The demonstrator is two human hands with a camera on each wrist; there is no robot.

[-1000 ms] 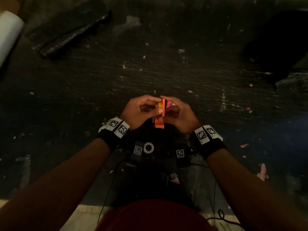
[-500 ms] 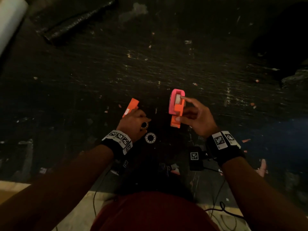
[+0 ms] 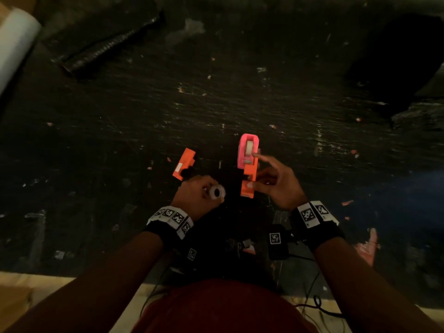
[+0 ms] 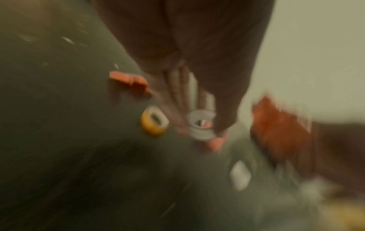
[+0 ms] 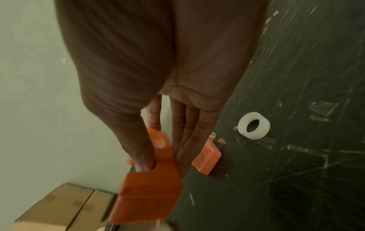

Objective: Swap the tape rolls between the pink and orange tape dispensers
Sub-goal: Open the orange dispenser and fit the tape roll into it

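My right hand grips an orange dispenser half, thumb on its near face; the right wrist view shows that orange half close up. Its index finger reaches the pink dispenser, which sits right behind and holds a pale tape roll. My left hand pinches a clear tape roll, blurred in the left wrist view as the clear roll. A second orange half lies on the table beyond that hand. A yellow roll lies beside my fingers.
The dark scratched table is littered with tape scraps. A white paper roll lies far left, a black bundle at the back, a dark heap back right. Cables hang at the near edge. Cardboard boxes stand below.
My hands have pulled apart. The left laid one orange half on the table and took up the clear roll; the right kept the other half by the pink dispenser.
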